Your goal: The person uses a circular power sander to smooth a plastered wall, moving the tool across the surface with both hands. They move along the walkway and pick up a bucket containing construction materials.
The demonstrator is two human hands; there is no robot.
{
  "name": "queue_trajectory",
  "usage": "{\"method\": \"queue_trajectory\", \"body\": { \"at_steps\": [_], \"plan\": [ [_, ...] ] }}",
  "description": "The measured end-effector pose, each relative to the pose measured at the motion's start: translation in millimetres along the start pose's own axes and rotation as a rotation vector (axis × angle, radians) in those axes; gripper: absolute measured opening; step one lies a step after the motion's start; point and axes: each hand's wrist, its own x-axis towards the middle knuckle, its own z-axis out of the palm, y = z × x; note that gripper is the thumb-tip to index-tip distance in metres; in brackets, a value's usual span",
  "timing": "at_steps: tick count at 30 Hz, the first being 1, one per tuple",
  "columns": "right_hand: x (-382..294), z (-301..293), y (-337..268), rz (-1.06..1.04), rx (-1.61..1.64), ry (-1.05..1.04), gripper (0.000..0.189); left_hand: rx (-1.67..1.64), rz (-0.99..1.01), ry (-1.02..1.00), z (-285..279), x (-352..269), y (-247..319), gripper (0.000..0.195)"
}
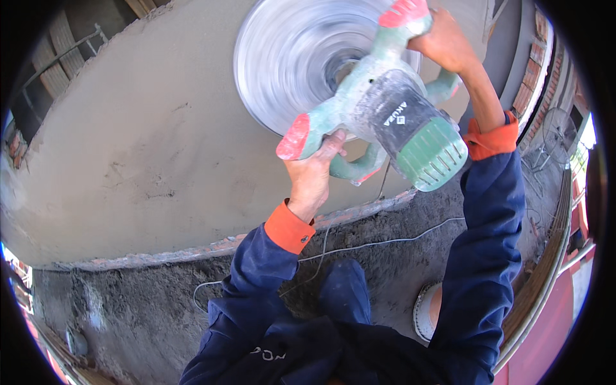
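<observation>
Both my hands grip an Akuza power trowel [380, 108] with a green and dark motor body and red-tipped handles. My left hand [313, 173] is wrapped around its lower left handle, thumb on top. At the upper right, my right hand [447, 41] holds the other handle. The trowel's round metal disc [279, 67] is blurred by spinning and lies against a wall of grey wet plaster [144, 130]. Dark smudges and small rough marks show in the plaster left of the disc. The disc's right part is hidden behind the tool.
A rough strip of exposed brick [221, 248] runs along the plaster's lower edge. A pale cable [385, 242] crosses the dirt-covered floor [144, 308] by my leg. A pedestal fan [558, 127] stands at the right. A metal bucket [77, 341] sits at the lower left.
</observation>
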Motion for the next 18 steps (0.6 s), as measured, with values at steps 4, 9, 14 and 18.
{"method": "queue_trajectory", "body": {
  "at_steps": [4,9,14,18],
  "plan": [
    [-69,22,37,0.142,0.136,0.066,0.017,0.160,-0.120,-0.039,-1,-4,-17,0.024],
    [-160,75,79,0.482,0.364,0.018,0.014,0.394,-0.218,-0.102,-14,-18,-32,0.028],
    [-220,145,64,0.441,0.425,0.009,0.017,0.589,-0.178,-0.069,-79,-51,-61,0.031],
    [-252,192,8,0.376,0.472,0.061,0.022,0.628,-0.203,-0.013,-152,-81,-71,0.034]
  ]
}}
